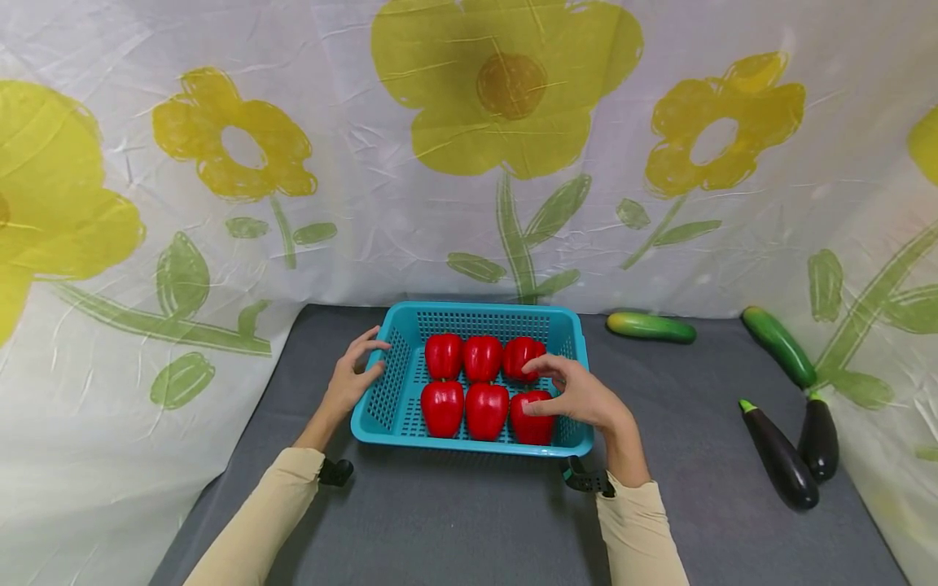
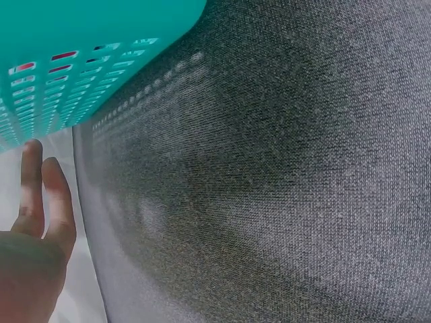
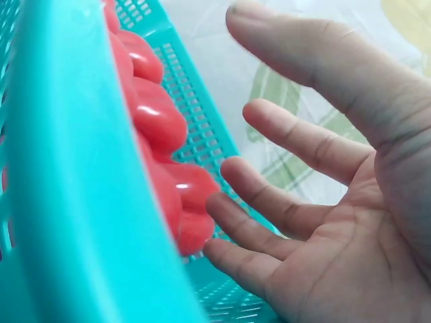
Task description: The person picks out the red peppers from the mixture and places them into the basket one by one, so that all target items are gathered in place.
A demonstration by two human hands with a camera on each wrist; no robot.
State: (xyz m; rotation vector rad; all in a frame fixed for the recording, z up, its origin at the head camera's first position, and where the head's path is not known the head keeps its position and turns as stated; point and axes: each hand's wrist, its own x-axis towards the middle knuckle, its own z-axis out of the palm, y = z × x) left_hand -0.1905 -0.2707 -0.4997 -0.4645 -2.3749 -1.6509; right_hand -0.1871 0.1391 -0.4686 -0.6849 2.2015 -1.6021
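Note:
A blue-green plastic basket (image 1: pixel 484 308) with slotted walls holds red bell peppers (image 1: pixel 487 411) in two rows of three. At the basket's left end is my left hand (image 1: pixel 353 381), its fingers loosely spread by the rim; whether the fingertips touch it I cannot tell. In the left wrist view two fingers (image 2: pixel 59 202) extend beside the slotted wall. Over the basket's right end hovers my right hand (image 1: pixel 586 396), thumb and fingers apart around nothing, near the right-hand peppers. The right wrist view shows the palm (image 3: pixel 343 269) bare and the fingers spread beside the peppers (image 3: pixel 158 114).
Two cucumbers lie toward the back right, one yellowish-green (image 1: pixel 650 327) and one darker (image 1: pixel 778 346). Two eggplants (image 1: pixel 780 456) lie close together at the far right. A grey cloth (image 1: pixel 454 521) covers the table, and a flowered white curtain (image 1: pixel 352 236) stands behind it.

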